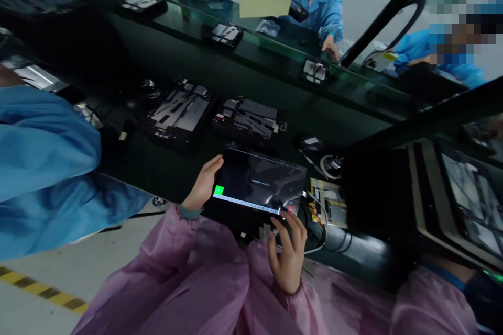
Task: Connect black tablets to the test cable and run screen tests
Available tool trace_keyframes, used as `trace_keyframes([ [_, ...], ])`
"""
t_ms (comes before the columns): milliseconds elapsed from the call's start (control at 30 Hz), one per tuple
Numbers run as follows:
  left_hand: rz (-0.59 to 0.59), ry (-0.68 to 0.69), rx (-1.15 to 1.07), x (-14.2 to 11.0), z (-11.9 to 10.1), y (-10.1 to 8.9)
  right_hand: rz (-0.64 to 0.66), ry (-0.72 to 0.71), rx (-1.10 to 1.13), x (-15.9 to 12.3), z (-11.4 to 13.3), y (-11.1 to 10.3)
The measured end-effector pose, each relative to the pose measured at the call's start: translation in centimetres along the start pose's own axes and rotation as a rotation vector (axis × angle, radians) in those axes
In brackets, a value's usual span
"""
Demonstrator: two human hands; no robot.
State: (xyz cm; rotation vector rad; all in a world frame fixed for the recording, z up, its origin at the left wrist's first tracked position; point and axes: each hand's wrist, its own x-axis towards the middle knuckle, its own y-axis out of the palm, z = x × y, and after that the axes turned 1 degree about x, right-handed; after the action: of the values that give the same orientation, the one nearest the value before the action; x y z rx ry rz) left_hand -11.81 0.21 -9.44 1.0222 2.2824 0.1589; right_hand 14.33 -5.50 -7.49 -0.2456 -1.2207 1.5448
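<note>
A dark tablet screen [261, 180] with a small green square at its lower left corner lies tilted in front of me at the bench edge. My left hand [202, 184] grips its left edge, fingers curled round it. My right hand [290, 248], in a pink sleeve, rests at the screen's lower right corner, its fingertips pressing on the edge by a red tab. A thin white cable [320, 220] loops just right of that hand.
Two opened black device chassis [181, 115] [249, 120] lie on the dark green bench behind the screen. A yellow circuit board [329, 201] sits right. A stack of framed panels [459, 204] stands at the right. Workers in blue sit left [43, 167] and across the conveyor [322, 8].
</note>
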Motion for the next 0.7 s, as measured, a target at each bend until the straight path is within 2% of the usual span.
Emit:
trace_keyframes([
  [133,-0.033,-0.002,0.000,0.1,0.2,0.0,-0.002,0.048,-0.003,-0.8,0.1,0.3],
  [533,-0.073,0.036,0.016,0.0,0.2,0.0,0.002,0.007,-0.017,0.2,-0.2,0.9],
  [700,-0.067,0.037,0.015,0.0,0.2,-0.2,0.004,0.012,-0.073,0.6,0.5,0.7],
])
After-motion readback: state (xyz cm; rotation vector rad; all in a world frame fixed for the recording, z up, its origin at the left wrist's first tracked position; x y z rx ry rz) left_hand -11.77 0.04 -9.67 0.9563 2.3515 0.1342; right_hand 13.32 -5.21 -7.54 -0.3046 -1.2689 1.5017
